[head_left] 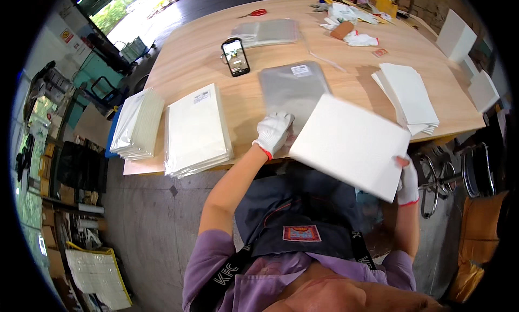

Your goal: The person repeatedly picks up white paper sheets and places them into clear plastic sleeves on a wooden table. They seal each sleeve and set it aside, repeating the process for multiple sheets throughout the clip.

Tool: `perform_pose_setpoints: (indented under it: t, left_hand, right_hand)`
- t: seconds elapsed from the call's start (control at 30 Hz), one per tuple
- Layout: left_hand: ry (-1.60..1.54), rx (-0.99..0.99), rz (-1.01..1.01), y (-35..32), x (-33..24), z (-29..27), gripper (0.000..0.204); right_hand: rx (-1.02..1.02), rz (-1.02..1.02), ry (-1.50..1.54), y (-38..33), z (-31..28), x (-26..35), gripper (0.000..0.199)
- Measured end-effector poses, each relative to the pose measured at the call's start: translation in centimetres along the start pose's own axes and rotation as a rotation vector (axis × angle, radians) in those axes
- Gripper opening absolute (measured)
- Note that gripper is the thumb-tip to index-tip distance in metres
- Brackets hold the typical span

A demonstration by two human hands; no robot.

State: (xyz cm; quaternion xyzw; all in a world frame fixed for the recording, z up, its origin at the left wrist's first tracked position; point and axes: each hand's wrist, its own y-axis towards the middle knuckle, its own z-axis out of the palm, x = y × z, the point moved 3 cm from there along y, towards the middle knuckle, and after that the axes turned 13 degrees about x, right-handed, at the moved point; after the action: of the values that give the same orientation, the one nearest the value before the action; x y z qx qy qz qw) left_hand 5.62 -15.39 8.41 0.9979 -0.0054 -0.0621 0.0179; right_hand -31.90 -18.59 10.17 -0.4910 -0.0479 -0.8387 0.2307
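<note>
My left hand (274,131), in a white knit glove with a red cuff, is closed at the near edge of a clear plastic bag (289,90) that lies flat and bears a white label. Its fingertips are partly hidden. A white rectangular board (351,144) is held by its right edge in my gloved right hand (408,183), with the thumb on top. The board is tilted over the table's front edge, and its left corner overlaps the bag's near end. Some blur shows along the board's edges.
Bagged white boards stand in two stacks, one (197,128) beside another (138,123). At right lies a pile of bare white boards (409,96). Farther back are a phone (235,57), more clear bags (267,31), red-handled scissors (254,13) and white gloves (359,39). A metal-framed chair (478,169) stands right.
</note>
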Motion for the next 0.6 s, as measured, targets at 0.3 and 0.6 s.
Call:
perform_pose_setpoints:
  t: [0.3,0.6]
  left_hand:
    - [-0.185,-0.171,0.010,-2.1,1.7,-0.1,0.027]
    - [-0.341,-0.191,0.083,-2.2,-1.0,-1.1,0.038]
  right_hand:
    - [0.120,0.164,0.187,-0.7,0.3,-7.0,0.045]
    - [0.073,0.073,0.392,-1.3,-0.4,-11.5,0.041]
